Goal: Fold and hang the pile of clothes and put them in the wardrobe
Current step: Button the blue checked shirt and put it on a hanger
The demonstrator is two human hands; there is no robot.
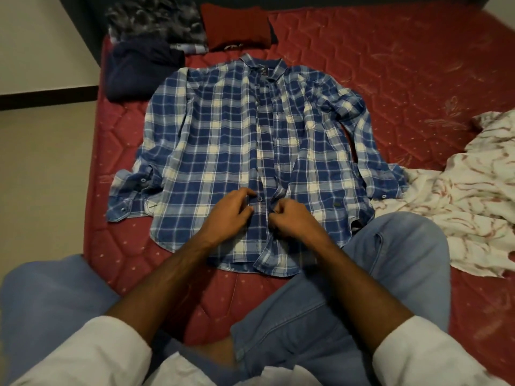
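A blue and white plaid shirt (223,140) lies spread face up on the red mattress (390,65), collar at the far end, both sleeves bent alongside the body. My left hand (232,211) pinches the left front edge near a button low on the placket. My right hand (289,218) grips the opposite front edge just beside it. The two hands sit a few centimetres apart over the shirt's lower front.
Folded clothes lie at the mattress's far left: a navy piece (142,68), a grey patterned piece (156,23) and a dark red piece (237,26). A crumpled white cloth with red print (468,196) lies at the right. My jeans-clad knees flank the shirt's hem.
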